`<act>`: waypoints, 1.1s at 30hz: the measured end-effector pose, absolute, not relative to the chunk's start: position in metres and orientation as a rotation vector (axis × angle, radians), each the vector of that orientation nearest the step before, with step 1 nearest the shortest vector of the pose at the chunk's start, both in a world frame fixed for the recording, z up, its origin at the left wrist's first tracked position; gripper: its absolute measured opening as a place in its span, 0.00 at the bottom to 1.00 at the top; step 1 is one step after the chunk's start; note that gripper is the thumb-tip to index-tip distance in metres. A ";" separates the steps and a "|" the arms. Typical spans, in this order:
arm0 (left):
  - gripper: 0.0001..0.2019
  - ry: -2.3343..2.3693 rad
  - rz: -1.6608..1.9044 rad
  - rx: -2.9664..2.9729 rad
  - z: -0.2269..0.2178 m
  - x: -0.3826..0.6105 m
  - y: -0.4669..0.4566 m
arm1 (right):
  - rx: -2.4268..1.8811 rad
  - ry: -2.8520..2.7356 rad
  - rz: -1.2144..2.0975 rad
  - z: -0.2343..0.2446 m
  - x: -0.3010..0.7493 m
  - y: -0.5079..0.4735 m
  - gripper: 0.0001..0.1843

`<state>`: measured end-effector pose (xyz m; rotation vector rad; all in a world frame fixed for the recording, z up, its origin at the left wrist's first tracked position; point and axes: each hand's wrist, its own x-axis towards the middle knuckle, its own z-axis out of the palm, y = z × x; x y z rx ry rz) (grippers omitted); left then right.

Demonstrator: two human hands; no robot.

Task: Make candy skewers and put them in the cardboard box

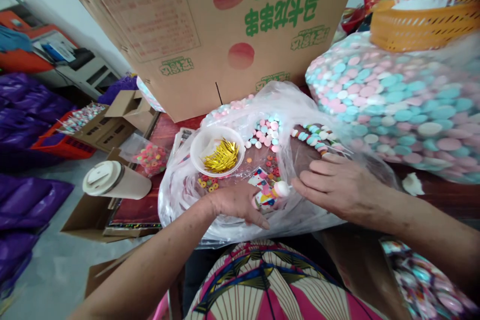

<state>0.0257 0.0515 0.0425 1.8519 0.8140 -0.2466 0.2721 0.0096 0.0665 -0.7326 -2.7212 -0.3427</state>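
Note:
My left hand (240, 202) is closed around a small printed candy bag (267, 192), white with colourful patches. A round white sweet (281, 189) shows at the bag's right end, and a short bit of white stick comes out of it. My right hand (333, 185) has its fingertips on that stick; the thumb is mostly hidden. Just beyond my right fingers lie several skewers (315, 135) threaded with pink, blue and white sweets. Loose pastel sweets (265, 132) and small coloured rings (208, 183) lie on the clear plastic (176, 210) around my hands.
A white bowl (195, 152) holds gold twist ties (222, 156). Behind stands a big carton (210, 80). To the right, a large bag of pastel sweets (405, 105) supports an orange basket (423, 27). A lidded cup (131, 182) is at the left table edge.

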 end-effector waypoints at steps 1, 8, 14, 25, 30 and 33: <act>0.16 0.817 -0.247 1.850 0.043 0.027 0.051 | -0.722 -2.750 -0.327 0.069 0.271 0.009 0.13; 0.18 1.066 -0.149 2.208 0.050 0.041 0.040 | -0.970 -2.808 0.140 0.054 0.258 0.010 0.11; 0.22 1.227 -0.249 2.269 0.050 0.036 0.036 | -1.082 -2.923 0.090 0.062 0.264 0.023 0.10; 0.26 1.464 0.144 2.527 0.036 0.023 0.033 | -1.131 -2.752 0.310 0.063 0.268 0.018 0.12; 0.34 0.854 0.040 2.157 0.053 0.002 0.055 | -1.051 -2.705 0.215 0.055 0.274 0.014 0.13; 0.22 0.813 -0.110 2.039 0.058 0.006 0.064 | -0.977 -2.679 0.142 0.058 0.274 0.013 0.14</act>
